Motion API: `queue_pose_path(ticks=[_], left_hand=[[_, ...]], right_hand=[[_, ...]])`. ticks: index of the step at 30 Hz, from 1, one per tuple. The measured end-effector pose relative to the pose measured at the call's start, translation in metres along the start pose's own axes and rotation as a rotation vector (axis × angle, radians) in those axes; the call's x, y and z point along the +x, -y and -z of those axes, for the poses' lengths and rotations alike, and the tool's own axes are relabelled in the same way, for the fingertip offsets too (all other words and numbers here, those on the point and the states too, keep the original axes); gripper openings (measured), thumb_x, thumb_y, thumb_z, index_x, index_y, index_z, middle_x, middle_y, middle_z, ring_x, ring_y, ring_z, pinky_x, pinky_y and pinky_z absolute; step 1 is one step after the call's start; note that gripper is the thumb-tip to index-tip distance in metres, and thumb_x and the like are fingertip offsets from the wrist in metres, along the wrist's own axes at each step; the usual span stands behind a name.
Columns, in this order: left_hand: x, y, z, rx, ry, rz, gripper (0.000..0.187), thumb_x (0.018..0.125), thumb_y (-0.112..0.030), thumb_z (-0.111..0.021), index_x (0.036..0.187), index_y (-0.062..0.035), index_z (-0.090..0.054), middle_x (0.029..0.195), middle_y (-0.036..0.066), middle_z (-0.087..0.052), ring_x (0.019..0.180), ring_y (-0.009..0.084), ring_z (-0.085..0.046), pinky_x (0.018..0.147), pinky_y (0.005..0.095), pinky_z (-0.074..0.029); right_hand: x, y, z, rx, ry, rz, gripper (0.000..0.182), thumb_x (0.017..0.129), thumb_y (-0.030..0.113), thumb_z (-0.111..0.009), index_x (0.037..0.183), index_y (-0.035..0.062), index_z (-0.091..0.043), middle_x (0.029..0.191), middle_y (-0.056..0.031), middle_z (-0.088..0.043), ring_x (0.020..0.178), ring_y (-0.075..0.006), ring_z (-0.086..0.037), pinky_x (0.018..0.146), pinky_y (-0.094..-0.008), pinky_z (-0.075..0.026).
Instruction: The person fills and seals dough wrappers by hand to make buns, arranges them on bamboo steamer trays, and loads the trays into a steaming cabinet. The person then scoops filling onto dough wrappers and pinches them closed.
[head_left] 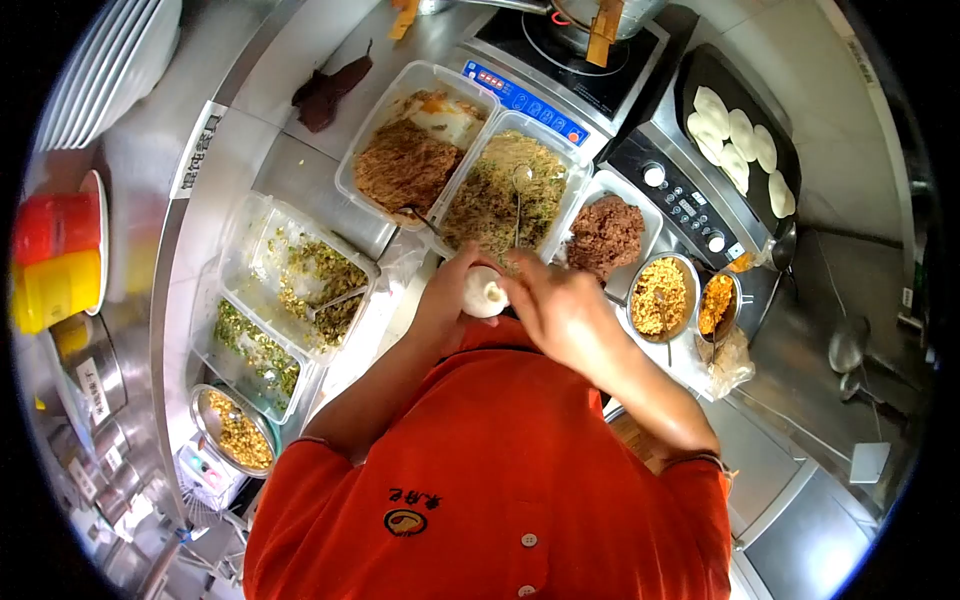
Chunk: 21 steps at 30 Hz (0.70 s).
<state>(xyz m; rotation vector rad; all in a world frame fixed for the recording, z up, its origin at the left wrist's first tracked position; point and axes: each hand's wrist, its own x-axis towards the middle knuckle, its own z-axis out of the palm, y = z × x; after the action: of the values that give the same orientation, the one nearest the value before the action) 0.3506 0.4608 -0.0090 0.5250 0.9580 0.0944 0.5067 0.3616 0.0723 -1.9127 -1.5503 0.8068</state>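
A round white dough bun (480,297) with a small hole at its top is held close in front of the red shirt. My left hand (447,293) is closed around the bun's side, cupping it. At the hole's edge, my right hand (560,308) has its fingers pressed together on the dough. Just beyond both hands is a clear tub of greenish chopped filling (490,195) with a spoon in it. To its right sits a tub of dark reddish-brown filling (606,235). Whatever is inside the bun is hidden.
A tub of brown shredded filling (405,165) is at back left, with greens in tubs (255,350) nearer left. Metal bowls of yellow bits (660,297) and orange filling (716,303) stand right. Flat dough pieces (740,135) lie on a griddle, beside an induction cooker (560,60).
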Motion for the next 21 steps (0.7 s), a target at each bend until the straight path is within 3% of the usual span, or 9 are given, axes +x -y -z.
queue_pose_path(ticks=[2, 3, 4, 6, 11, 14, 17, 18, 21], left_hand=[[-0.001, 0.005, 0.017, -0.172, 0.112, -0.011, 0.042, 0.109, -0.047, -0.044, 0.108, -0.0079, -0.06, 0.091, 0.011, -0.07, 0.075, 0.0231, -0.07, 0.059, 0.0361, -0.059], [-0.004, 0.005, 0.018, -0.176, 0.106, -0.011, 0.042, 0.109, -0.047, -0.044, 0.108, -0.0079, -0.06, 0.091, 0.011, -0.07, 0.075, 0.0231, -0.07, 0.059, 0.0361, -0.059], [-0.008, 0.004, 0.018, -0.24, 0.065, -0.018, 0.043, 0.109, -0.048, -0.044, 0.107, -0.0081, -0.061, 0.091, 0.012, -0.07, 0.076, 0.0252, -0.071, 0.062, 0.0387, -0.06], [-0.011, 0.005, 0.026, -0.315, 0.067, -0.052, 0.045, 0.111, -0.046, -0.04, 0.108, -0.0065, -0.061, 0.096, 0.016, -0.071, 0.085, 0.0287, -0.073, 0.071, 0.0431, -0.062], [-0.016, -0.001, 0.02, -0.305, -0.045, -0.199, 0.05, 0.112, -0.046, -0.037, 0.108, -0.0027, -0.063, 0.106, 0.015, -0.069, 0.096, 0.0276, -0.071, 0.08, 0.0424, -0.062], [-0.017, -0.008, 0.02, -0.329, -0.054, -0.242, 0.053, 0.111, -0.047, -0.037, 0.109, -0.0016, -0.064, 0.109, 0.014, -0.068, 0.1, 0.026, -0.071, 0.082, 0.0412, -0.061], [-0.02, -0.014, 0.021, -0.318, -0.037, -0.268, 0.055, 0.112, -0.047, -0.035, 0.108, -0.0018, -0.065, 0.109, 0.012, -0.068, 0.101, 0.0243, -0.07, 0.082, 0.0397, -0.062], [-0.021, -0.017, 0.02, -0.314, -0.047, -0.271, 0.055, 0.112, -0.047, -0.034, 0.108, -0.002, -0.065, 0.109, 0.012, -0.068, 0.1, 0.0241, -0.07, 0.082, 0.0395, -0.062], [-0.02, -0.02, 0.02, -0.311, -0.064, -0.267, 0.054, 0.112, -0.047, -0.034, 0.108, -0.0022, -0.065, 0.109, 0.012, -0.068, 0.099, 0.024, -0.07, 0.081, 0.039, -0.062]], right_hand=[[0.019, -0.027, -0.002, 0.135, -0.089, -0.155, 0.024, 0.09, -0.003, -0.064, 0.114, -0.0017, -0.066, 0.083, -0.0192, -0.074, 0.075, -0.0304, -0.075, 0.069, -0.0396, -0.059], [0.038, -0.042, 0.0, 0.085, -0.025, -0.324, 0.033, 0.088, -0.005, -0.064, 0.12, -0.0022, -0.066, 0.096, -0.0232, -0.075, 0.088, -0.0344, -0.076, 0.08, -0.0418, -0.06], [0.046, -0.083, -0.022, -0.094, -0.077, -0.238, 0.043, 0.086, -0.005, -0.064, 0.129, -0.002, -0.064, 0.114, -0.0289, -0.071, 0.103, -0.0393, -0.073, 0.092, -0.0445, -0.058], [0.066, -0.137, -0.061, -0.347, -0.096, -0.269, 0.046, 0.086, -0.001, -0.068, 0.132, -0.0021, -0.064, 0.125, -0.0306, -0.066, 0.111, -0.0435, -0.068, 0.098, -0.0462, -0.055], [0.122, -0.158, -0.091, -0.159, -0.201, -0.088, 0.034, 0.087, 0.008, -0.074, 0.119, -0.0022, -0.07, 0.118, -0.0251, -0.071, 0.103, -0.0429, -0.071, 0.093, -0.048, -0.057], [0.146, -0.153, -0.101, -0.383, -0.079, -0.182, 0.012, 0.085, 0.002, -0.068, 0.097, 0.0, -0.071, 0.092, -0.0256, -0.073, 0.088, -0.0418, -0.073, 0.079, -0.0487, -0.062], [0.162, -0.192, -0.124, -0.457, -0.012, -0.152, 0.03, 0.088, 0.006, -0.069, 0.118, 0.0065, -0.072, 0.095, -0.026, -0.073, 0.088, -0.0414, -0.073, 0.083, -0.0491, -0.061], [0.16, -0.177, -0.116, -0.46, -0.028, -0.174, 0.016, 0.085, -0.001, -0.065, 0.101, -0.0011, -0.071, 0.087, -0.0252, -0.073, 0.084, -0.0409, -0.074, 0.079, -0.0481, -0.062], [0.148, -0.15, -0.094, -0.175, -0.211, -0.182, 0.022, 0.083, -0.005, -0.065, 0.104, -0.0016, -0.073, 0.091, -0.0275, -0.073, 0.085, -0.0403, -0.073, 0.079, -0.0488, -0.061]])
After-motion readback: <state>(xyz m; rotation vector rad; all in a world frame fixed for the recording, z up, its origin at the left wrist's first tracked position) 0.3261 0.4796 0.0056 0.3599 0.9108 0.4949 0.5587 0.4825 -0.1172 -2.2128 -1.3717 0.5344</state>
